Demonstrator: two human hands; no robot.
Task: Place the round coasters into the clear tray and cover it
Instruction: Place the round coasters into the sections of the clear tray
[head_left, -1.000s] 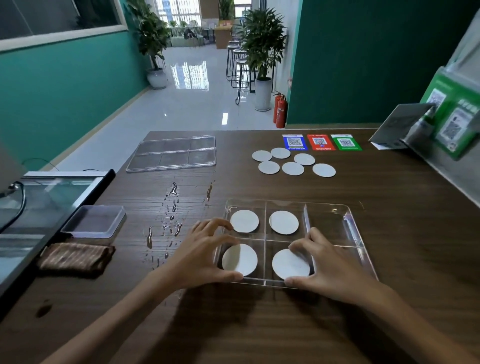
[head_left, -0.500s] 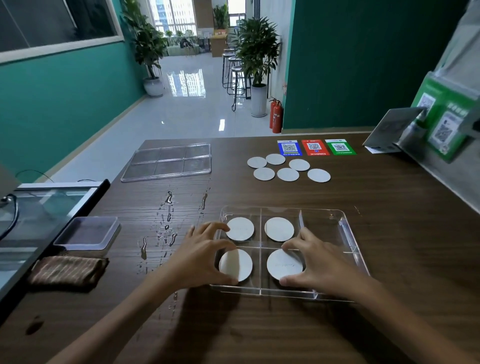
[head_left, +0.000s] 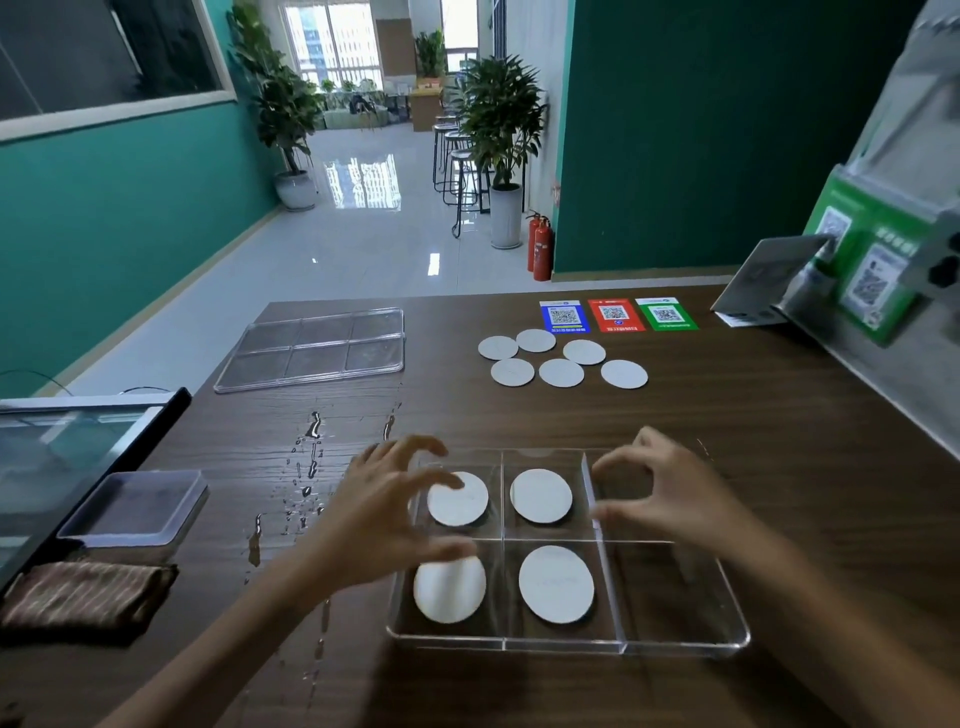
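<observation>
Head | clear tray (head_left: 675, 647): six compartments | four white round coasters (head_left: 556, 583) inside

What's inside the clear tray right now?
The clear tray holds four round coasters, one in each of the four left compartments. The near right compartment looks empty; the right hand partly covers the far right one, so I can't confirm that.

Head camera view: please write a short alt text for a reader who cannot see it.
Two open hands, left hand and right hand, hover over a clear tray holding four round coasters on a wooden table. Six more coasters and the clear lid lie farther back.
</observation>
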